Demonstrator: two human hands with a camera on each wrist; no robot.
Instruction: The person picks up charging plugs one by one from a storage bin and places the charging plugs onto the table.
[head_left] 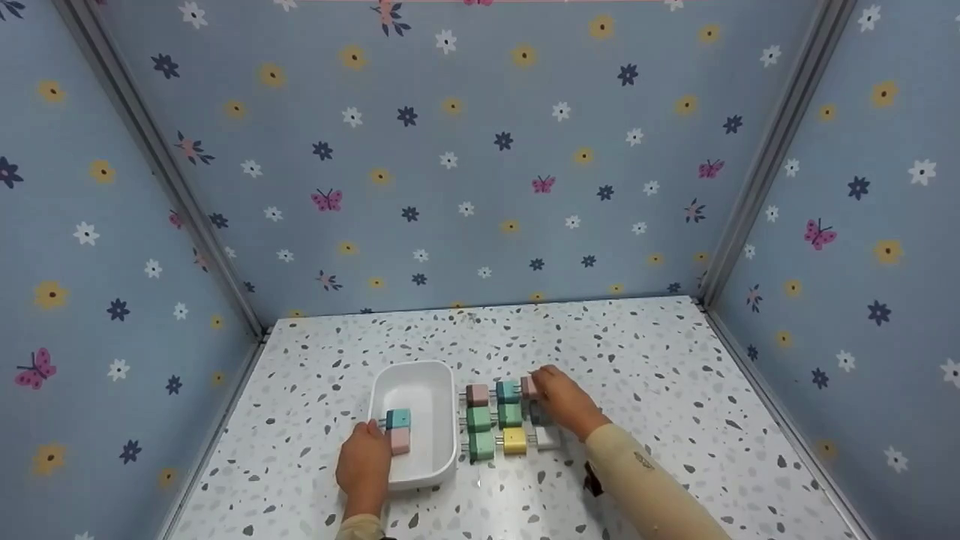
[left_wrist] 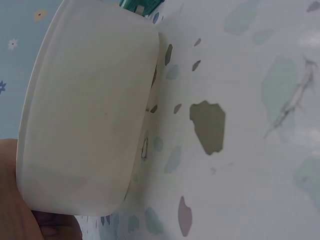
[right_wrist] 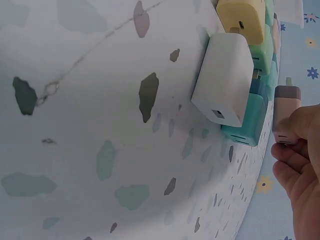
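My left hand (head_left: pixel 364 461) grips the left wall of a white plastic bin (head_left: pixel 431 420); its fingers show beside the bin's corner in the left wrist view. Inside the bin lie a blue plug-in charger (head_left: pixel 398 418) and a pink one (head_left: pixel 398 441). Between thumb and fingers, my right hand (head_left: pixel 566 401) pinches a pink charger with a brownish prong end (right_wrist: pixel 287 112), at the back right of a charger group. Nearest to that hand are a white charger (right_wrist: pixel 225 80) and a teal charger (right_wrist: pixel 248 117). Whether the pinched charger touches the table cannot be told.
Right of the bin sit another pink charger (head_left: pixel 477 395), green chargers (head_left: pixel 481 445), a blue-teal charger (head_left: pixel 508 391) and a yellow charger (head_left: pixel 514 440), prongs pointing left. A small dark object (head_left: pixel 592 480) lies by the right forearm. Flower-patterned walls (head_left: pixel 480 180) enclose the speckled table (head_left: pixel 637 352).
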